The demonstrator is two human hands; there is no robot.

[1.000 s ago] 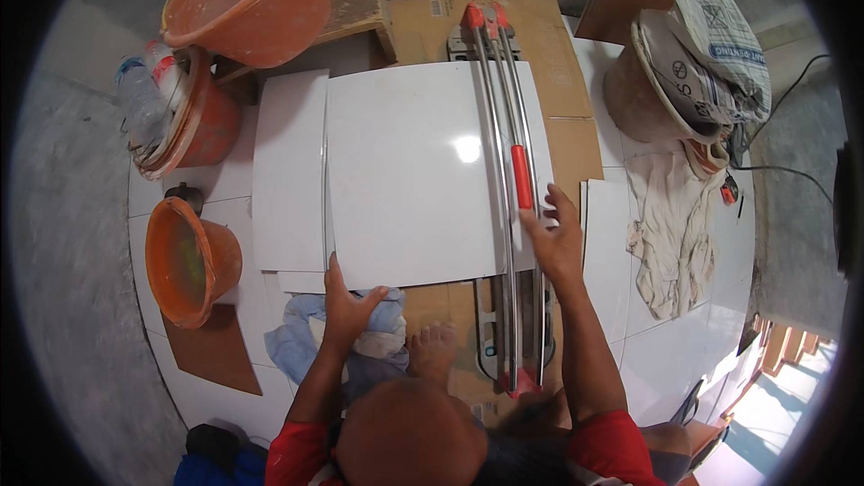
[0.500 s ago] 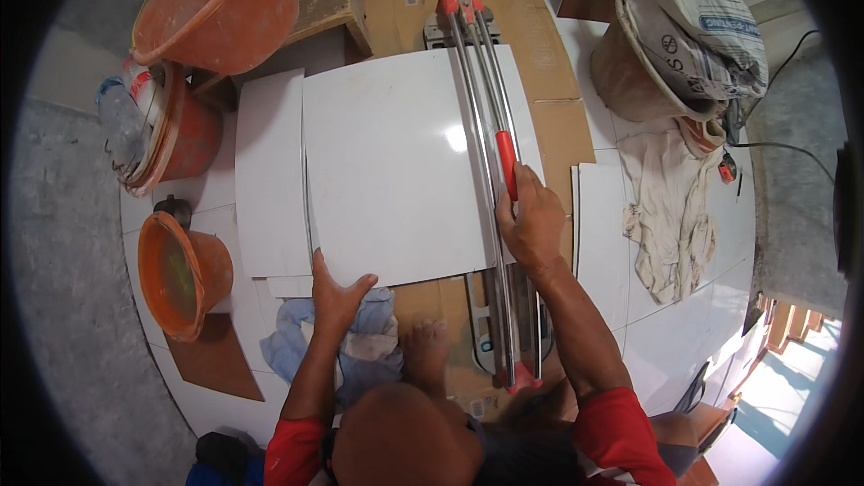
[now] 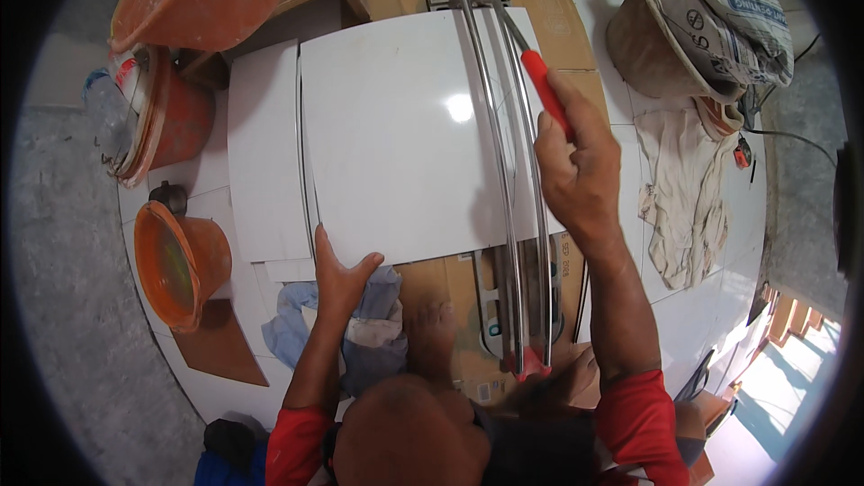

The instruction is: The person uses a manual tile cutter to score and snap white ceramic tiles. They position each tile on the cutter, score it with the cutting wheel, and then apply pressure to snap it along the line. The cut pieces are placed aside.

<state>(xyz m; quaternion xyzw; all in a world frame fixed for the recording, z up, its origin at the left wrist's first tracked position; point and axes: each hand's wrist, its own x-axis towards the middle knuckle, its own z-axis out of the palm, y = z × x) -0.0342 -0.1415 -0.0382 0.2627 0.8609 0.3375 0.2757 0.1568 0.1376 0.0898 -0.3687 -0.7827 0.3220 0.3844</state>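
Note:
A large white tile [image 3: 396, 144] lies under the steel rails of a manual tile cutter [image 3: 529, 364]. My right hand [image 3: 580, 171] is wrapped round the cutter's red handle [image 3: 544, 85], which stands tilted up to the right of the rails. A thin line shows on the tile's surface beneath the rails. At the tile's near left corner rests my left hand [image 3: 340, 277], thumb spread along the front edge and a finger along the left edge; its other fingers are hidden. Just below that hand is a crumpled blue-grey cloth [image 3: 373, 328].
Another white tile [image 3: 263, 153] lies on the left. Orange buckets [image 3: 211, 252] and a large tub [image 3: 202, 0] stand beyond it. On the right are a bucket [image 3: 634, 45] with sacks and a beige cloth [image 3: 679, 189]. Cardboard [image 3: 432, 283] lies beneath the cutter.
My right hand has moved to the right and slightly away from me, swinging the red handle out from the rails. My left hand has stayed at the tile's corner. The whole view has shifted slightly.

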